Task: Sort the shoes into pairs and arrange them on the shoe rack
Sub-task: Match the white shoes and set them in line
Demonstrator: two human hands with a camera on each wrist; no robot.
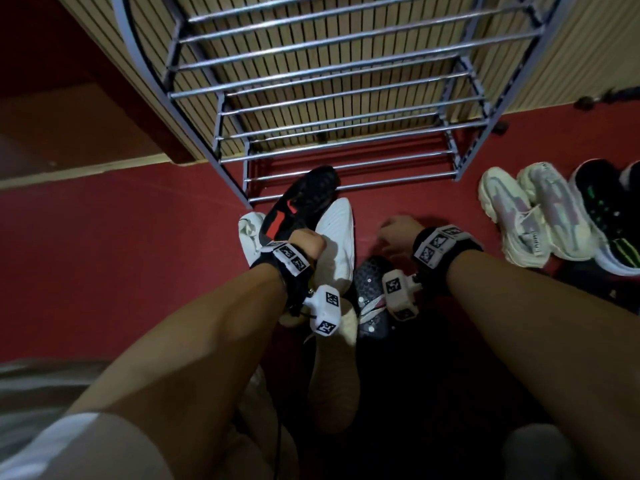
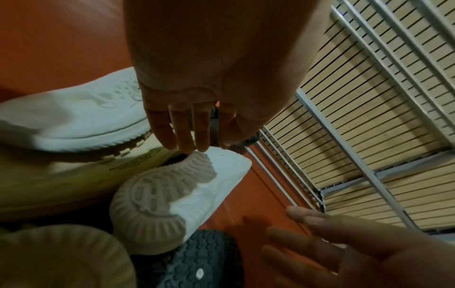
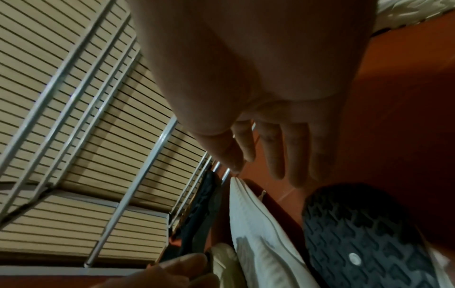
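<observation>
Below, a red floor meets a slatted wall; left grip clamps the black shoe, right grip apart.

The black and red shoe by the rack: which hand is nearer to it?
Left. The left hand grips the black and red shoe; the right hand hovers apart to its right, holding nothing.

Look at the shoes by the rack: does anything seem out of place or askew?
Yes. The pile before the empty rack is jumbled: a white shoe lies sole-up against a black one. The pairs at right stand neatly.
</observation>
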